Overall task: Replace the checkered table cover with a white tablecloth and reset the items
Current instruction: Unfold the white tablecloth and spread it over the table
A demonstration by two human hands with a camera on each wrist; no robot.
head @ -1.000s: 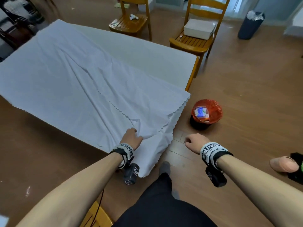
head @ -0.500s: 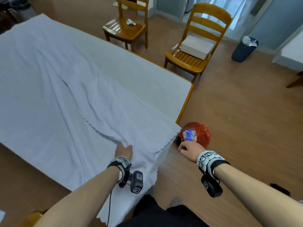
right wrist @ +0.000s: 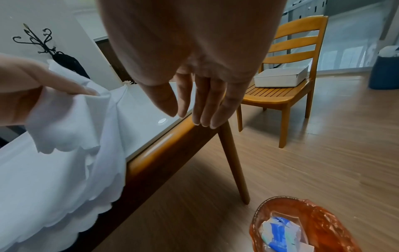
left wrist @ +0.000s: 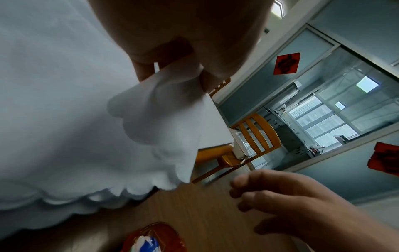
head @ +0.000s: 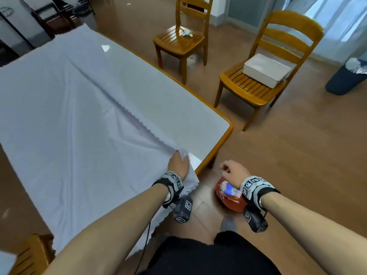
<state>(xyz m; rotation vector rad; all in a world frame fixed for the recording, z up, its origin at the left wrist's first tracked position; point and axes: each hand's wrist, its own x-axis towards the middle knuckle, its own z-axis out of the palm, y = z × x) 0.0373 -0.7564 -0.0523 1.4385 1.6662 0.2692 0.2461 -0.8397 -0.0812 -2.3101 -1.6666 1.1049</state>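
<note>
While our left hand [head: 178, 164] pinches a gathered corner of the white tablecloth [head: 79, 116] near the table [head: 216, 143] corner, the cloth spreads away from it across the tabletop, its scalloped edge hanging over the near side. Our right hand [head: 234, 172], fingers loose and holding nothing, hovers just off the table edge above a red-lined bin [head: 230, 197] on the floor.

The tablecloth [head: 69, 116] I pinch in my left hand [head: 178, 163] is thin matt white cloth, creased, with a scalloped hem. My bench [head: 218, 143] has a glossy varnished wood rim and a smooth pale top with a soft sheen. The chairs [head: 256, 90] are the same shiny slatted wood. The floor [head: 297, 155] looks like matt wood-grain board. The bin liner [right wrist: 323, 221] is crinkly orange plastic film.
</note>
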